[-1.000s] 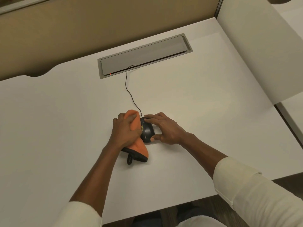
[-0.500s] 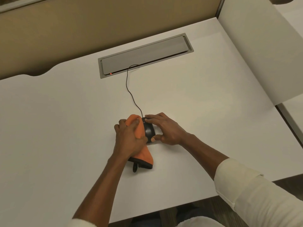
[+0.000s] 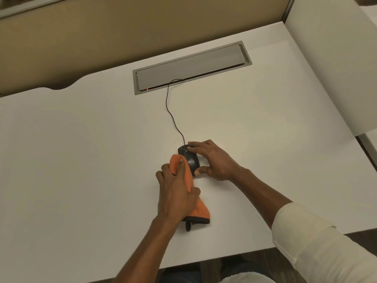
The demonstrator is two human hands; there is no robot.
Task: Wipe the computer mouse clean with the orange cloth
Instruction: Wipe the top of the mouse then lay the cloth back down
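Note:
A black wired computer mouse rests on the white desk. My right hand holds it from the right, fingers on its front and thumb at its rear. My left hand grips the orange cloth and presses the cloth's upper end against the mouse's left side. The cloth's black-edged lower end with a small black loop trails toward me on the desk.
The mouse cable runs back into a grey cable hatch set in the desk. A tan partition stands behind and a white panel on the right. The near desk edge lies below my arms.
My left hand has drawn the cloth back toward me along the mouse's left side, uncovering more of the mouse's front. The right hand has stayed on the mouse.

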